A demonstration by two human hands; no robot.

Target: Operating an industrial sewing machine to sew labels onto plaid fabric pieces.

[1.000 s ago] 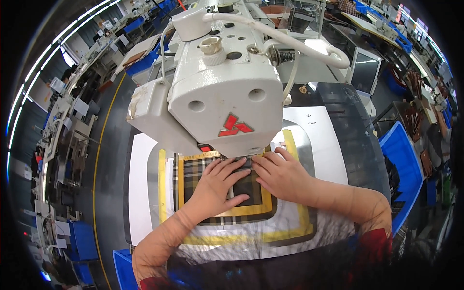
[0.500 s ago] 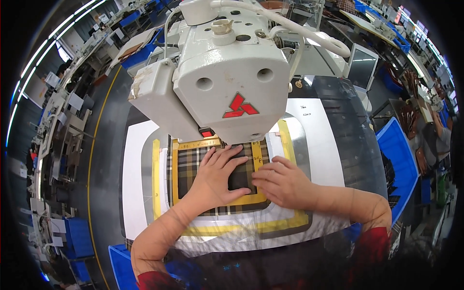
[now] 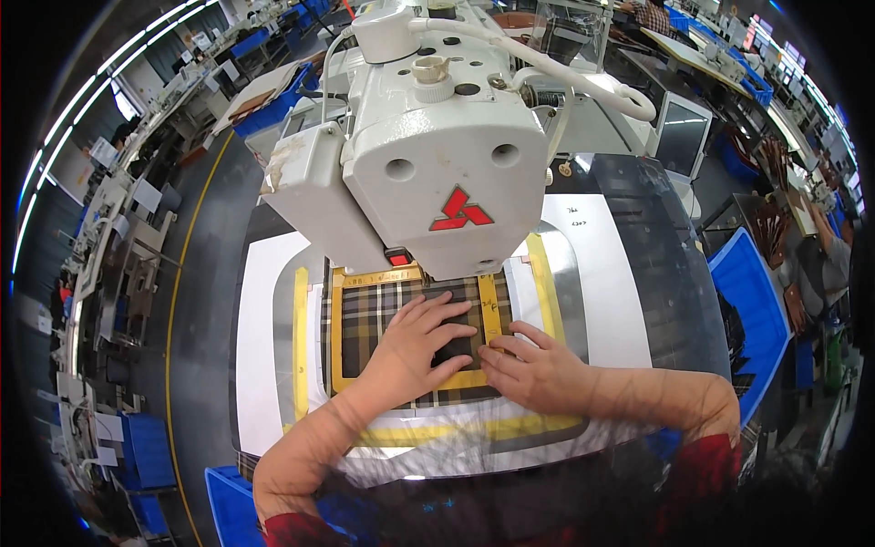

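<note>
Dark plaid fabric (image 3: 360, 328) lies inside a yellow rectangular frame (image 3: 339, 337), on a larger taped plate (image 3: 572, 292) beneath a white sewing machine head (image 3: 437, 173). My left hand (image 3: 412, 351) is open, fingers spread flat over a dark piece on the fabric, just below the needle area, which is mostly hidden by the head. My right hand (image 3: 533, 369) rests with loosely bent, slightly parted fingers on the frame's right bar near its lower corner, holding nothing that I can see.
A dark machine table (image 3: 674, 255) surrounds white boards (image 3: 264, 337). Blue bins stand at the right (image 3: 756, 301) and lower left (image 3: 228, 510). A screen (image 3: 684, 128) sits at the back right. An aisle (image 3: 200, 273) with a yellow floor line runs left; other people work at distant stations.
My right hand has moved down from the frame's top bar to the lower part of its right bar. My left hand stays spread on the fabric with only slight shifts.
</note>
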